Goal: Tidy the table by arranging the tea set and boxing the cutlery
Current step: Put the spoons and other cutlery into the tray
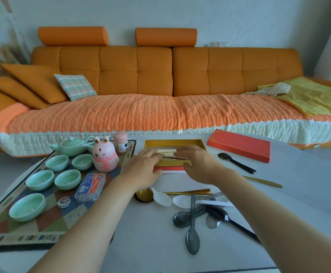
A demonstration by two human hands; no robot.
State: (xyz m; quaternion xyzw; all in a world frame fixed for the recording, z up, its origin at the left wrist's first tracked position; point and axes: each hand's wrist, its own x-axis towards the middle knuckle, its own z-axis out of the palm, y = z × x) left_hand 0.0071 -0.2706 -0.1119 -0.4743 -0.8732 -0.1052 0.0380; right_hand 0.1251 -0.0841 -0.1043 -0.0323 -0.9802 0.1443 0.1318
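Note:
An open box (pixel 172 143) with a gold lining stands at the table's far middle. Both my hands reach into it: my left hand (pixel 143 168) rests on its near left edge, my right hand (pixel 198 162) over its right part. Between their fingertips lies a thin piece of cutlery (pixel 175 157) across gold pieces; whether either hand grips it I cannot tell. The red lid (pixel 239 145) lies to the right. Loose spoons (pixel 192 215), gold, white, grey and black, lie in front of the box. A green teapot (pixel 72 146) and several green cups (pixel 40 180) sit on a patterned mat (pixel 22 229).
A pink rabbit figure (pixel 104 156) and a pink jar (pixel 121 142) stand beside the teapot. A blue-labelled clear box (pixel 90 187) and a small round tin (pixel 64 201) lie on the mat. A black spoon (pixel 235 162) lies right of the box. An orange sofa (pixel 160 75) is behind.

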